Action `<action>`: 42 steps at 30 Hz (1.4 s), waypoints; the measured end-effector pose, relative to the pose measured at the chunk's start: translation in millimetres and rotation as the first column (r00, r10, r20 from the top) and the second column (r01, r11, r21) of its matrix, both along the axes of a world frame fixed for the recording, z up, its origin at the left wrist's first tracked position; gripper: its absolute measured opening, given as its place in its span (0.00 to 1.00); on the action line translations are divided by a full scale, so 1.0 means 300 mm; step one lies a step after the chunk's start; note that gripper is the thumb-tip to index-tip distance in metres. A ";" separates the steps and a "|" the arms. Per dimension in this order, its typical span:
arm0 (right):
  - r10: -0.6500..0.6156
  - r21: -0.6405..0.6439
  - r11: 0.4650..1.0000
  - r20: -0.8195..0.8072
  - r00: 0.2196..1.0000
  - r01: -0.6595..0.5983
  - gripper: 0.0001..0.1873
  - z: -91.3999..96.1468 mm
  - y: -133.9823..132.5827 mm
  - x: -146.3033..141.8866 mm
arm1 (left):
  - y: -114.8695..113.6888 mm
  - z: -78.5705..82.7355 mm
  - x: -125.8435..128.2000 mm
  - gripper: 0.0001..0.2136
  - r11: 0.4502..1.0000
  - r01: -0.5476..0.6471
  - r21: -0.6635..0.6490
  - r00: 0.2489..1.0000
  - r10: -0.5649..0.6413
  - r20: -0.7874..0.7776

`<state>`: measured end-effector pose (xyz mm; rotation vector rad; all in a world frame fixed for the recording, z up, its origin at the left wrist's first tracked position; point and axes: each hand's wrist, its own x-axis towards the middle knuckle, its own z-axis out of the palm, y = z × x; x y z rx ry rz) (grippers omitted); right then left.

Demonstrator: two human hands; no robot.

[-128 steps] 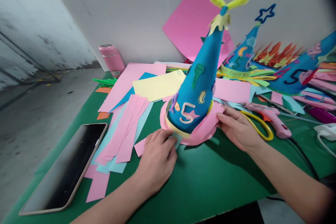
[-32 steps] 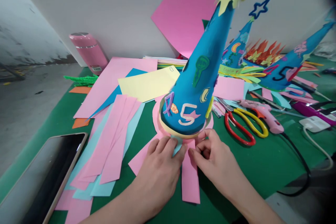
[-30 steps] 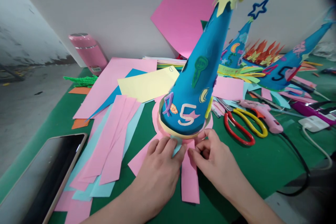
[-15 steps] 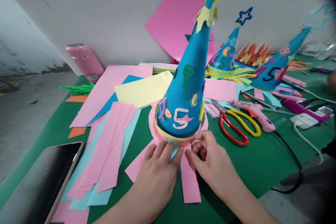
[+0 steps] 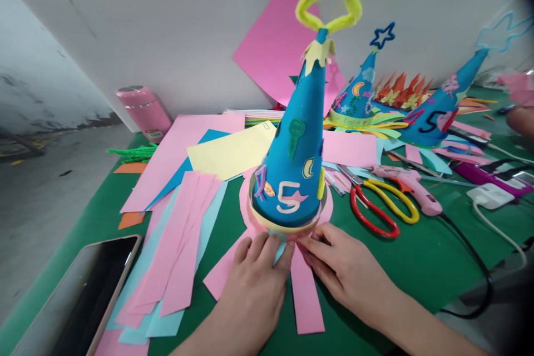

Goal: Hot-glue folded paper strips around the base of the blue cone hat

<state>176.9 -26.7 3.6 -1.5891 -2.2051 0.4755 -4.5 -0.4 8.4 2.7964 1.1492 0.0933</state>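
A blue paper cone hat (image 5: 298,150) stands upright, with a pale "5", small cut-out shapes and a yellow pipe-cleaner star on its tip. Round its foot lie a cream band and a pink paper ring (image 5: 326,211). At the front edge my left hand (image 5: 254,283) has its fingers bent down over a light blue paper strip (image 5: 280,250), part of which shows between finger and thumb. Just right of it, my right hand (image 5: 346,272) pinches at the top of a pink paper strip (image 5: 306,295); its fingertips hide the exact contact. Another pink strip (image 5: 219,281) juts out to the left.
Cut paper strips (image 5: 179,250) and a phone (image 5: 95,300) lie left, a pink flask (image 5: 146,114) behind. On the right are scissors (image 5: 375,214), a glue gun (image 5: 411,183), more cone hats (image 5: 359,89) and, at the edge, another person's fingers (image 5: 520,122).
My right fingers have come down and inward, touching near the left thumb. The left hand stays on the light blue strip. The view has tilted up slightly, showing more of the yellow star.
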 end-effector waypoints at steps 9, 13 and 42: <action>0.034 -0.003 0.999 0.016 0.999 -0.034 0.16 0.001 0.012 0.007 | 0.012 0.009 0.019 0.26 0.998 -0.045 -0.032 0.998 0.044 -0.034; 0.035 0.007 0.999 0.015 0.999 -0.035 0.15 -0.002 0.014 0.009 | 0.015 0.017 0.025 0.25 0.996 -0.064 -0.059 0.997 0.062 -0.039; 0.067 0.033 0.997 0.017 0.998 -0.068 0.14 -0.003 0.019 0.025 | 0.014 0.003 0.029 0.21 0.997 -0.075 -0.012 0.997 0.075 0.021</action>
